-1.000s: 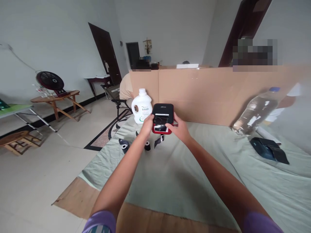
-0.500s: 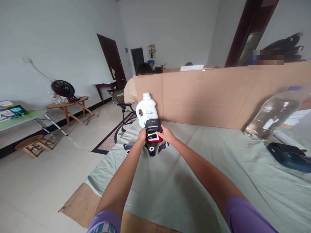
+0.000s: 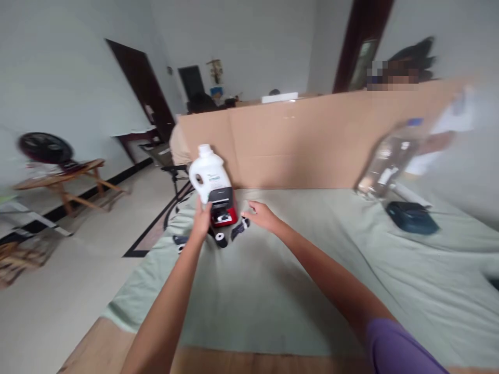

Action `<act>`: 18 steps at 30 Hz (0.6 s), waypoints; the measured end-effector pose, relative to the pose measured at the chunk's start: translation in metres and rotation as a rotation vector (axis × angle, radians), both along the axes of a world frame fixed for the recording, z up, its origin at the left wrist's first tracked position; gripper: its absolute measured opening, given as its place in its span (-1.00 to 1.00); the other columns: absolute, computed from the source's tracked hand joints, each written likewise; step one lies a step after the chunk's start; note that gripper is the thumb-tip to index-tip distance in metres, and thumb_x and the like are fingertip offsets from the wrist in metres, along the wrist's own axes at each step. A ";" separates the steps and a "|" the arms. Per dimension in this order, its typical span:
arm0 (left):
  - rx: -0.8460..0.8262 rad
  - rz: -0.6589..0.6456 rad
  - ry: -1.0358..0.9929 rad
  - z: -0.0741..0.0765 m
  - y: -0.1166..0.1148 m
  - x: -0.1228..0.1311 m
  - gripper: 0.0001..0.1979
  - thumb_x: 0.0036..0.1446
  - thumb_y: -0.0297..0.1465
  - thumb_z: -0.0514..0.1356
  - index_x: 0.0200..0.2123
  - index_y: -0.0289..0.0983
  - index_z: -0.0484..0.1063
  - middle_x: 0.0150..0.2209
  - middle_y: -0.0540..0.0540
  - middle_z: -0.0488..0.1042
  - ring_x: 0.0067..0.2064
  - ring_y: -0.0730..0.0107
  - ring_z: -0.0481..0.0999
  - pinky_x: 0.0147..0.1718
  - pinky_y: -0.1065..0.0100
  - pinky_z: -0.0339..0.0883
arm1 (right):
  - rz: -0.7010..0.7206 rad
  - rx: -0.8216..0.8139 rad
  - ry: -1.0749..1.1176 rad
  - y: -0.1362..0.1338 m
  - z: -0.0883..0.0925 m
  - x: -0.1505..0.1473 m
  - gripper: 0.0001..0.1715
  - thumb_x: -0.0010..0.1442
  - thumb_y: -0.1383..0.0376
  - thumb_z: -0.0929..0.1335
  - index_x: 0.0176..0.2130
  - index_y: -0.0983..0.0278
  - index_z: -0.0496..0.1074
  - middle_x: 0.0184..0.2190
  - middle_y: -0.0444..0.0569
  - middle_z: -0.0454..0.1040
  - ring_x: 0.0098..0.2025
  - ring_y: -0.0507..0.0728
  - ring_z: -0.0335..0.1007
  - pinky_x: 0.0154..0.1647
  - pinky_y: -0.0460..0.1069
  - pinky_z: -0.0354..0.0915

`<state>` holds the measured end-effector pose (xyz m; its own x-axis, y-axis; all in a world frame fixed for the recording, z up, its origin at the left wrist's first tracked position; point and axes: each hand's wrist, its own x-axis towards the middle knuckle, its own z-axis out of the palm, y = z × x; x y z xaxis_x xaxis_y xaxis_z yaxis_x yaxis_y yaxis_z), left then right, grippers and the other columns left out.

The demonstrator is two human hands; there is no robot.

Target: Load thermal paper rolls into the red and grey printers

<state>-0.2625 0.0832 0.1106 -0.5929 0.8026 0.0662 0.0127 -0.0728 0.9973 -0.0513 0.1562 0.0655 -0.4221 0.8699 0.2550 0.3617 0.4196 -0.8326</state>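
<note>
Left hand [image 3: 201, 219] against the left side of a black-and-red device [image 3: 221, 196]; cannot tell how firmly it grips. Right hand [image 3: 263, 215] just off the device's right, thumb and fingers apart. Device on pale green cloth [image 3: 241, 301], in front of a white jug [image 3: 213, 174]; black roll [image 3: 221, 241] near its base. Cloth creased at right; bare wood of the counter [image 3: 218, 363] along the near edge. Cardboard panel [image 3: 284, 148] across the back, clear bottle [image 3: 393, 160] leaning at right. Beyond: pale walls [image 3: 249, 41], dark door [image 3: 140, 78], fan [image 3: 46, 148] on a wooden stand [image 3: 62, 181], light floor [image 3: 97, 270].
</note>
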 end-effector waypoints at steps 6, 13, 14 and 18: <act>0.307 -0.339 0.905 -0.055 -0.072 0.053 -0.45 0.33 -0.27 0.10 0.35 -0.13 0.18 0.38 -0.12 0.20 0.44 0.15 0.06 0.41 0.06 -0.11 | -0.519 0.100 -0.021 -0.059 -0.042 0.237 -0.52 0.12 -0.03 0.39 -0.13 0.24 0.54 -0.09 0.13 0.56 -0.05 0.32 0.46 0.05 0.23 0.35; 0.160 -1.297 1.454 -0.098 -0.132 0.137 -0.36 0.37 -0.14 0.02 0.44 0.01 -0.09 0.45 -0.10 -0.05 0.45 -0.04 -0.02 0.36 -0.25 -0.12 | -1.400 0.015 -0.475 -0.086 -0.038 0.426 -0.10 0.01 -0.11 0.45 0.11 0.45 0.34 0.15 0.44 0.27 0.25 0.54 0.09 0.23 0.35 0.07; 0.150 -1.320 1.466 -0.096 -0.136 0.139 -0.35 0.37 -0.14 0.01 0.44 0.01 -0.14 0.46 -0.09 -0.10 0.46 -0.05 -0.05 0.35 -0.27 -0.14 | -1.412 -0.083 -0.498 -0.080 -0.034 0.434 -0.02 -0.02 -0.14 0.46 0.15 0.45 0.31 0.19 0.46 0.22 0.26 0.57 0.06 0.22 0.36 0.07; 0.137 -1.331 1.480 -0.089 -0.143 0.136 -0.32 0.38 -0.14 -0.01 0.46 -0.02 -0.22 0.47 -0.08 -0.19 0.47 -0.05 -0.14 0.37 -0.26 -0.21 | -1.334 -0.321 -0.509 -0.046 -0.020 0.448 0.09 -0.06 -0.16 0.51 0.21 0.44 0.27 0.22 0.47 0.23 0.27 0.57 0.11 0.19 0.36 0.10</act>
